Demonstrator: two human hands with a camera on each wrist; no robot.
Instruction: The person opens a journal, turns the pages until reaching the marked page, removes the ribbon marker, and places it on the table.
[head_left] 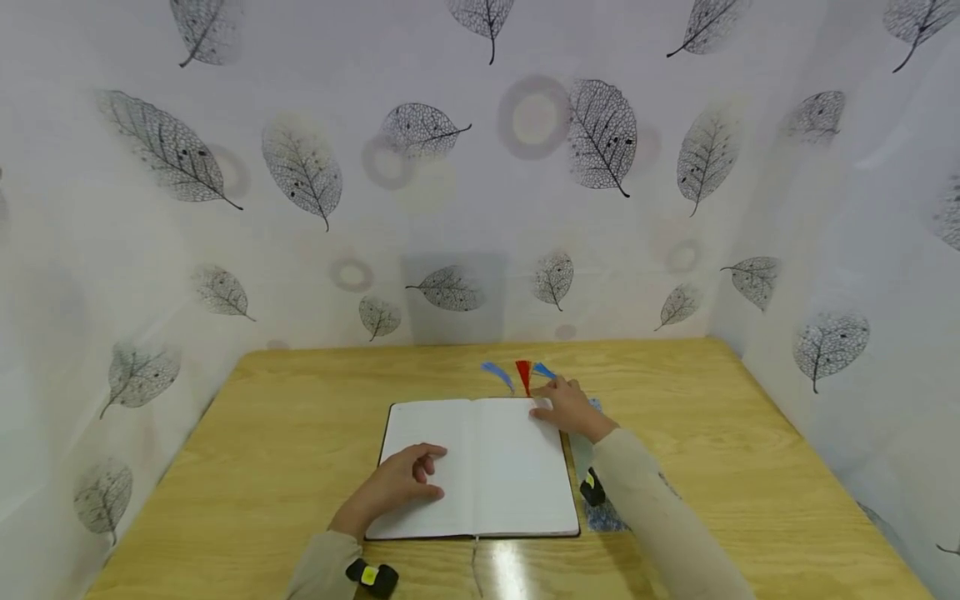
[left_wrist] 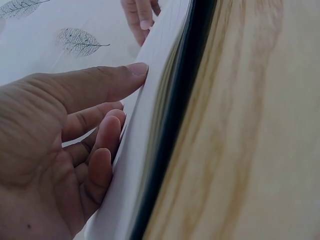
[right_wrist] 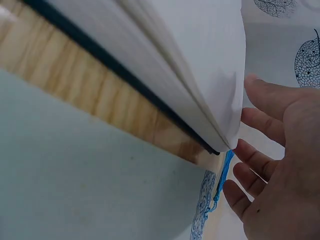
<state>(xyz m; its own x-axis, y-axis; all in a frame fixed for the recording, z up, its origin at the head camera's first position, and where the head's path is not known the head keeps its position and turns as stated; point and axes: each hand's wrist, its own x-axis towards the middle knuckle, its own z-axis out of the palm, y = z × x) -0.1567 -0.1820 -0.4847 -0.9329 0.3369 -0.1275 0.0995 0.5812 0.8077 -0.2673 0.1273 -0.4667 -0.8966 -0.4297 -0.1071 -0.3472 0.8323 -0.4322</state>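
Observation:
An open notebook (head_left: 517, 467) with white pages and a dark cover lies on the table. My left hand (head_left: 401, 485) rests on its left page, fingers loosely bent and thumb apart from them. At the upper right corner of the right page is my right hand (head_left: 566, 408), its thumb by the page edge and its fingers spread beyond the top edge. Three tassels stick out past the top of the notebook: a pale blue tassel (head_left: 498, 375), a red tassel (head_left: 523, 377) and a brighter blue tassel (head_left: 544, 371) beside the right fingers.
A pale sheet with a blue-patterned border (head_left: 606, 517) lies right of the notebook, partly under my right forearm. A thin ribbon (head_left: 476, 567) hangs from the notebook's near edge. The wooden table (head_left: 292, 433) is bounded by leaf-printed curtains (head_left: 465, 208) behind and on both sides.

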